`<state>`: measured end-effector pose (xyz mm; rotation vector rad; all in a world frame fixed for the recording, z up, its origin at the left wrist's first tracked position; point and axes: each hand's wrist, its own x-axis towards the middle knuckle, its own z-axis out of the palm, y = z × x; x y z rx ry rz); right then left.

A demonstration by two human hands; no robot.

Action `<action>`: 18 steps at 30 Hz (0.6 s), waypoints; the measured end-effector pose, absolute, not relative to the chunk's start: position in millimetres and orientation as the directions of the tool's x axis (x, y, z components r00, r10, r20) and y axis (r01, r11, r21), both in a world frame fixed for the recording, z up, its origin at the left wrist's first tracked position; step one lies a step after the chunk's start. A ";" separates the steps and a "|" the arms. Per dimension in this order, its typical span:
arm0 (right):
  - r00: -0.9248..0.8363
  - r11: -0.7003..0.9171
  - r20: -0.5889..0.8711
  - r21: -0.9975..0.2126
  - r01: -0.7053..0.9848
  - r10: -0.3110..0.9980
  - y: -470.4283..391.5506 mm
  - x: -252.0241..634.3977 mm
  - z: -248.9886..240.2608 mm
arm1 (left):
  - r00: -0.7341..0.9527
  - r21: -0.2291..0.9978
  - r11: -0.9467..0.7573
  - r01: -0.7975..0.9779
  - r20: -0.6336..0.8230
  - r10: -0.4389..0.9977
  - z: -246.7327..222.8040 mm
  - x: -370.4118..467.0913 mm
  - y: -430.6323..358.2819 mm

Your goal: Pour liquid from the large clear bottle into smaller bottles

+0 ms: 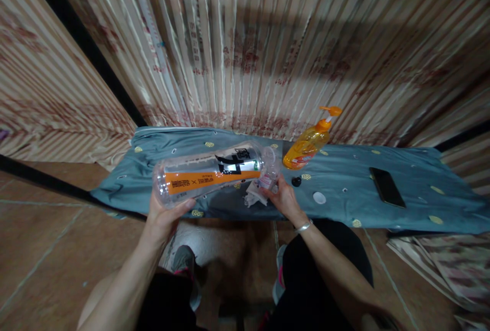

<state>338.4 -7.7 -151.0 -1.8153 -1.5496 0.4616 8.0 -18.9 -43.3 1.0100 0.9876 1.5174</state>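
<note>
A large clear bottle point(206, 172) with an orange and silver label is tilted nearly sideways over the cloth. My left hand point(166, 216) is wrapped round its base end. My right hand point(284, 197) grips a small clear bottle point(269, 169) close to the large bottle's neck end; whether the two mouths touch is too small to tell. Below them a crumpled white tissue point(255, 194) lies by my right fingers. An orange pump bottle point(307, 145) with yellow liquid stands to the right.
A teal patterned cloth point(344, 168) covers the narrow surface. On it lie a black cap point(296, 181), a white round lid point(319, 198) and a black phone point(387, 187). Striped curtains point(245, 55) hang behind, and dark poles point(88, 45) slant at the sides.
</note>
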 end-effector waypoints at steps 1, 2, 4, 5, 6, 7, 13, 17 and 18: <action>0.223 -0.045 0.167 -0.696 0.717 0.960 -7.7 338.5 -150.9 | -0.125 0.943 -0.138 -0.301 0.104 0.987 -42.8 8.8 -20.2; 0.222 -0.044 0.170 -0.692 0.720 0.960 -7.8 338.4 -150.7 | -0.121 0.944 -0.131 -0.303 0.099 0.988 -42.9 9.0 -21.2; 0.218 -0.039 0.175 -0.690 0.723 0.960 -8.1 338.2 -150.1 | -0.119 0.945 -0.127 -0.301 0.095 0.988 -44.8 7.4 -21.5; 0.216 -0.036 0.176 -0.691 0.722 0.960 -8.3 338.0 -149.8 | -0.118 0.946 -0.128 -0.298 0.096 0.988 -46.5 5.9 -20.8; 0.213 -0.032 0.177 -0.694 0.720 0.961 -8.3 337.9 -149.6 | -0.114 0.947 -0.129 -0.294 0.099 0.988 -48.4 4.0 -19.6; 0.213 -0.031 0.177 -0.696 0.717 0.961 -8.3 337.8 -149.5 | -0.107 0.949 -0.130 -0.289 0.103 0.989 -50.3 2.1 -18.0; 0.224 -0.027 0.185 -0.709 0.705 0.957 -7.7 337.5 -150.6 | -0.080 0.952 -0.133 -0.276 0.115 0.990 -52.0 -3.0 -13.0; 0.217 -0.022 0.181 -0.718 0.696 0.959 -8.2 337.4 -150.5 | -0.077 0.947 -0.142 -0.288 0.125 0.989 -49.6 -1.9 -14.0; 0.218 -0.026 0.177 -0.718 0.696 0.960 -8.3 337.5 -150.4 | -0.076 0.947 -0.138 -0.289 0.121 0.990 -49.8 -1.8 -14.1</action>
